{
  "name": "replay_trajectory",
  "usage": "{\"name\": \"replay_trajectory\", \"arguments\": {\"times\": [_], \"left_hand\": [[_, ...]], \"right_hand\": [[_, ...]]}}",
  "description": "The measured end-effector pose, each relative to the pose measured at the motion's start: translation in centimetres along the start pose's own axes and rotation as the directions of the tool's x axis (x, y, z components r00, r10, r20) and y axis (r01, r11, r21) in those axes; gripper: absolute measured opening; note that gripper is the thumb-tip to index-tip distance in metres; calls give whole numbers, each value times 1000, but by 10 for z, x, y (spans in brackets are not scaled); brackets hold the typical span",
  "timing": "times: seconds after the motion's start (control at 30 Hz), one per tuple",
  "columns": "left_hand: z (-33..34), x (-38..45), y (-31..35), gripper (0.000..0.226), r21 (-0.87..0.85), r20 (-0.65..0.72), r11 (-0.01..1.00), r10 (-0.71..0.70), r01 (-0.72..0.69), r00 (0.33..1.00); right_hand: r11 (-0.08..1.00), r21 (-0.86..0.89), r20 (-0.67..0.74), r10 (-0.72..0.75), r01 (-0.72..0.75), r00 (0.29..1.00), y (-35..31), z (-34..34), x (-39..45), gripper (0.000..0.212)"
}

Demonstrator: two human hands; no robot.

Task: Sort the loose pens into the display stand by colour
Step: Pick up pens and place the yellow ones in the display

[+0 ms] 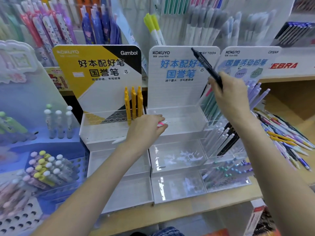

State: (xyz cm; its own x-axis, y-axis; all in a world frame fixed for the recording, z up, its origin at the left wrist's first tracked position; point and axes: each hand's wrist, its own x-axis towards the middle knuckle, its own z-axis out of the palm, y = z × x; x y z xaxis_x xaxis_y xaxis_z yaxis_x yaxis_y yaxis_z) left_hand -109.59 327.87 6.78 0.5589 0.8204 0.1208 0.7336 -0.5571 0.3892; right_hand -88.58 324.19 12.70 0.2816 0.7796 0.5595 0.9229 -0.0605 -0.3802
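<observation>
The right hand [228, 94] gripped a dark pen [207, 68] (tip raised) above the display stand [177, 126], while the left hand [146, 129] pinched a pink pen [161, 124].

Two hands are seen: the left hand [146, 128] and the right hand [230, 92]. One dark pen [207, 67] is held up, and one pink pen [161, 124] is gripped. Three yellow pens [133, 103] are stood in the Gambol stand [102, 126]. Three header cards [182, 68] are counted. The loose pens [286, 138] are too many to be counted.
</observation>
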Motion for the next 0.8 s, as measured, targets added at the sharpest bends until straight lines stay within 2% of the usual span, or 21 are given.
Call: {"name": "replay_trajectory", "arguments": {"times": [0.17,0.3,0.43,0.53,0.67,0.8], "left_hand": [[6,13,11,33,19,-11,1000,-16,16,1000],[3,17,8,33,5,-30,1000,-28,28,999],[6,13,6,32,-31,-44,998,-53,51,998],[6,11,6,31,-47,-37,998,-53,51,998],[6,12,6,32,-54,-46,998,-46,44,998],[6,13,5,32,-73,-38,997,-39,36,998]], "right_hand": [[998,-62,130,40,-32,991,16,2,5,31],[974,-227,260,49,12,964,6,18,15,24],[943,-330,191,20,45,981,-5,37,9,13],[927,-366,139,-34,83,990,1,38,4,16],[928,-357,176,-45,107,983,11,39,-2,30],[939,-331,206,-23,92,978,11,44,-5,27]]}}
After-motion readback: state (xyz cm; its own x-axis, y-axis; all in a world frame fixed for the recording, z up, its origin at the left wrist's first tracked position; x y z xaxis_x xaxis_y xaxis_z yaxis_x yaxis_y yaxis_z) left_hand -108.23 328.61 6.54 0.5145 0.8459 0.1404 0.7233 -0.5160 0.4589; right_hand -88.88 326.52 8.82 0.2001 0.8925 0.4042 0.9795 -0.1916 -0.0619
